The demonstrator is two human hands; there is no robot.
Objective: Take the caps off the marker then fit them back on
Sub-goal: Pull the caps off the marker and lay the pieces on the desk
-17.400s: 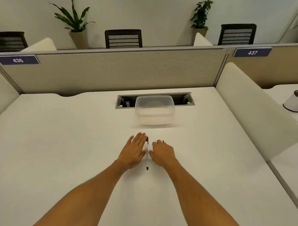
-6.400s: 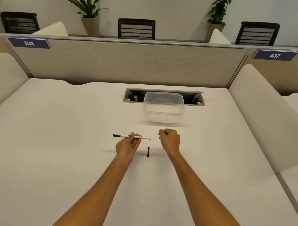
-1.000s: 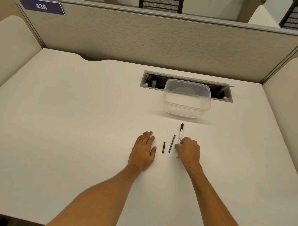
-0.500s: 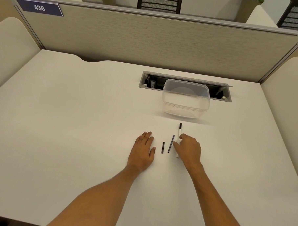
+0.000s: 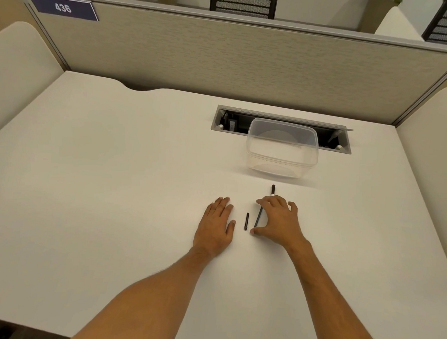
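The marker lies on the white desk [image 5: 114, 190], pointing away from me. Only its black far end [image 5: 273, 189] shows; its white body is hidden under my right hand [image 5: 279, 220]. A long thin dark cap [image 5: 258, 218] lies slanted just left of it, between that hand's thumb and index finger. A short black cap [image 5: 246, 221] lies between my two hands. The right hand arches over the marker with fingers spread and grips nothing. My left hand [image 5: 216, 225] rests flat on the desk, palm down, left of the short cap.
A clear plastic container [image 5: 282, 149] stands beyond the marker, in front of a grey cable slot [image 5: 219, 118] set into the desk. A beige partition [image 5: 222, 61] closes the back, and cream dividers stand at both sides.
My right hand has opened and spread leftward, so its thumb and index finger now bracket the long dark cap. The marker, the short cap and my left hand have stayed in place.
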